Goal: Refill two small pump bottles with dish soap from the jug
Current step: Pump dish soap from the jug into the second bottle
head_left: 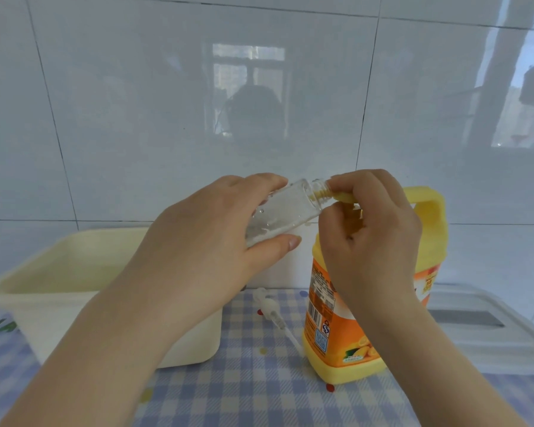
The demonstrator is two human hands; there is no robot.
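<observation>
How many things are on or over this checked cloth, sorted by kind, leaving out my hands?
Clear small bottle, held tilted at the jug's pump spout: 1
Yellow soap jug: 1
Loose pump head with tube, lying on the cloth: 1
Cream tub: 1
Clear plastic lid: 1
Total: 5

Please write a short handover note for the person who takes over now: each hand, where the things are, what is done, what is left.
Left hand: holds the clear small bottle tilted, its open neck at the yellow jug's pump spout.
Right hand: grips that spout on top of the dish soap jug.
The removed pump head lies on the checked cloth, between the cream tub and the jug.
Done: bottle opened. Little or no soap shows inside.
Left: fill it, refit the pump, then the second bottle, which is not in view.
</observation>
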